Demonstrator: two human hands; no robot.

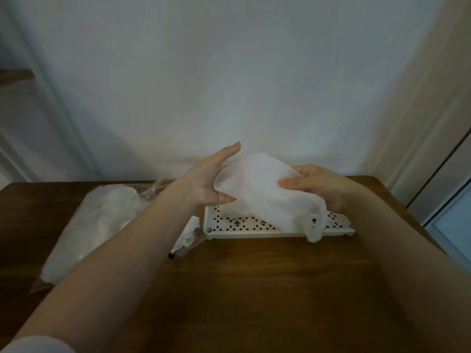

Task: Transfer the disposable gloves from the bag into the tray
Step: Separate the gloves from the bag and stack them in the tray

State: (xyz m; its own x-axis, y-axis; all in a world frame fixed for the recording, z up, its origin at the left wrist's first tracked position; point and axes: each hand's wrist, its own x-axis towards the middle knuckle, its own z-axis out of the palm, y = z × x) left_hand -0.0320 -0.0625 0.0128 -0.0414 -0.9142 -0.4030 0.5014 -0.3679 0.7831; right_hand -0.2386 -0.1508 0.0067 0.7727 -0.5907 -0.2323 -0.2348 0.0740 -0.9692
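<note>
I see the right hand pinching a bunch of disposable gloves, the left hand steadying it, fingers straight; perforated tray just beneath, bag left, seemingly quite full.

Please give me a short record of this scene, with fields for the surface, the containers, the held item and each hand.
surface: wooden table
bag: clear plastic bag, lying on the table's left part, still holding gloves
tray: white perforated tray, right of the bag
held item: stack of disposable gloves, above the tray
left hand: thumb under the stack's left edge, fingers straight
right hand: grips the stack's right side
</note>
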